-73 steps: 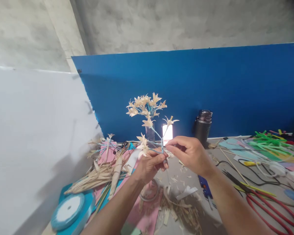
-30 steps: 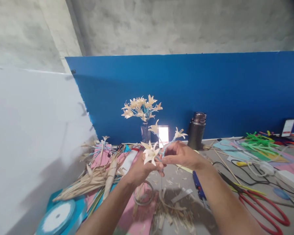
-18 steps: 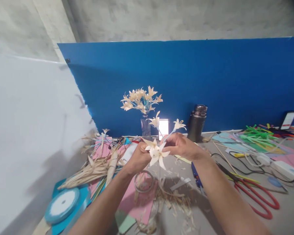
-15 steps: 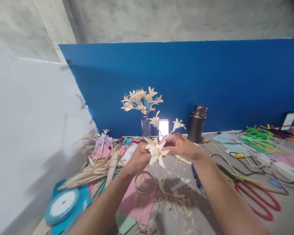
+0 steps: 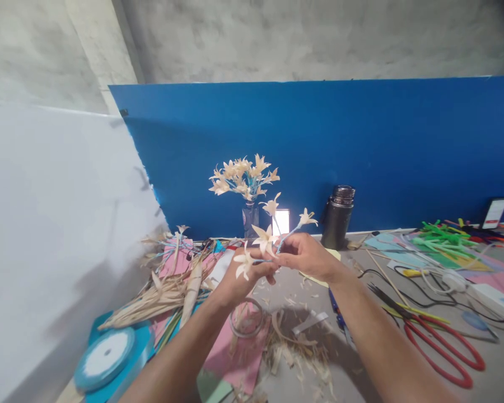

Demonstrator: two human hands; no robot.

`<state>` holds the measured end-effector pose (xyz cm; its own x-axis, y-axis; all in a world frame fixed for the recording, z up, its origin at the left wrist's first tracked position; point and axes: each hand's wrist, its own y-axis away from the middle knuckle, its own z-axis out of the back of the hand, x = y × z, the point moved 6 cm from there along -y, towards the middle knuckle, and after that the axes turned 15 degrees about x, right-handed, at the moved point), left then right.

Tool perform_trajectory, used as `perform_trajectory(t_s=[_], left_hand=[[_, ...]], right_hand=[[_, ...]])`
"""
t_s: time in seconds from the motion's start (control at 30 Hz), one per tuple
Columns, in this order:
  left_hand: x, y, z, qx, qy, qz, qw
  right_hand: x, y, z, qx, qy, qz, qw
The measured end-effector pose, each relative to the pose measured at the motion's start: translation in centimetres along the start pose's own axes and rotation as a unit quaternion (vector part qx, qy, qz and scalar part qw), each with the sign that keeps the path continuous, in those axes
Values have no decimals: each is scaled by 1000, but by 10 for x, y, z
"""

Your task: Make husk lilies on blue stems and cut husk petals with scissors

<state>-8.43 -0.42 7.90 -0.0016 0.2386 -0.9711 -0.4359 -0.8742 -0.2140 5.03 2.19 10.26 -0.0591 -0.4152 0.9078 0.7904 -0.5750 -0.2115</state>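
Between my hands is a spray of cream handmade flowers (image 5: 264, 239) on pale blue wrapped stems. My right hand (image 5: 306, 256) pinches the stems where they meet. My left hand (image 5: 252, 274) is closed around the same spot from the other side, its fingertips partly hidden by the lower blooms. Two flowers rise above my fingers, and two lower ones hang in front of my left hand. Behind them, a clear bottle (image 5: 250, 219) holds a fuller bunch of matching flowers (image 5: 244, 174).
Red-handled scissors (image 5: 441, 341) lie at the right near cables and green pipe cleaners (image 5: 445, 238). A dark thermos (image 5: 338, 218) stands by the blue panel (image 5: 319, 134). Dried husks (image 5: 159, 296) and a ribbon spool (image 5: 105, 358) lie left. Shavings and a tape ring (image 5: 247, 318) lie below my hands.
The lowest flower has swung left and up, now in front of my left hand. The spray has turned and its stem joint shows more. My view has tilted slightly up.
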Motion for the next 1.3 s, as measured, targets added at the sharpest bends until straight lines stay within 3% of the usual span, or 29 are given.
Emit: perform_trajectory(t_s=[0.2, 0.33, 0.4, 0.47, 0.57, 0.77, 0.87, 0.97, 1.1, 1.3], left_hand=[[-4, 6, 3, -99, -75, 32, 992], [-14, 10, 5, -134, -92, 4, 987], [-13, 7, 1, -88, -32, -7, 996], [-10, 5, -7, -12, 65, -16, 998], [-6, 5, -20, 83, 199, -16, 976], [2, 9, -42, 180, 256, 32, 949], [6, 9, -49, 195, 268, 59, 942], [7, 10, -52, 189, 268, 68, 942], [4, 9, -49, 158, 250, 46, 954], [1, 4, -22, -7, 261, -17, 965]], right_hand=[[8, -2, -2, -67, 54, -7, 996], [8, -2, -1, -112, 35, -4, 993], [4, -3, -2, -81, -21, 16, 996], [-1, -4, -6, -6, -105, 47, 993], [-4, -3, -9, 79, -215, 87, 970], [-6, -8, -12, 36, -156, 62, 985], [-15, -12, -22, 73, -196, 40, 977], [-21, -14, -30, 103, -239, 38, 965], [-24, -16, -30, 85, -319, 30, 943], [-34, -21, -20, -37, -438, 37, 897]])
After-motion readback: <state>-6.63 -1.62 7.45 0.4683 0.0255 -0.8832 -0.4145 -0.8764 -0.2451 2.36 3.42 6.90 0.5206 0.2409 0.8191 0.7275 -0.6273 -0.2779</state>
